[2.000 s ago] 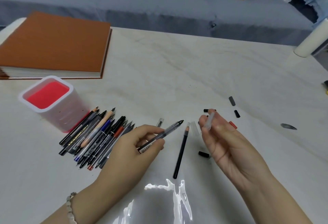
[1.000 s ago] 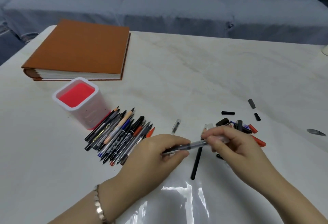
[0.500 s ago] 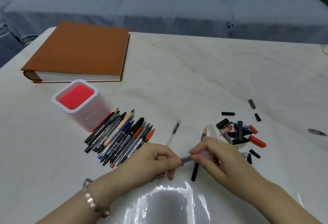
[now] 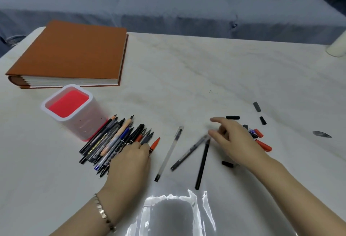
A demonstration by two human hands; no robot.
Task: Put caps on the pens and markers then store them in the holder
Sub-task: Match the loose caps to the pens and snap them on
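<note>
A white holder (image 4: 84, 123) with a red inside stands at the left. Beside it lies a pile of uncapped pens and markers (image 4: 114, 140). My left hand (image 4: 131, 162) rests palm down on the pile's near end, fingertips touching the pens. Three pens lie apart in the middle: a clear capped pen (image 4: 169, 153), a grey capped pen (image 4: 188, 154), blurred, and a black pencil (image 4: 202, 164). My right hand (image 4: 236, 142) hovers with loose fingers over the heap of loose caps (image 4: 259, 135), holding nothing.
A thick orange album (image 4: 74, 52) lies at the back left of the white table (image 4: 187, 78). Stray black caps (image 4: 232, 117) lie around the heap, one (image 4: 227, 163) near my right wrist. A white cylinder (image 4: 337, 48) stands at the right edge. A grey sofa (image 4: 168, 7) is behind.
Both hands pushed a cap onto the grey pen, then let it go; it lies on the table. My left hand moved to the pen pile, my right hand to the caps.
</note>
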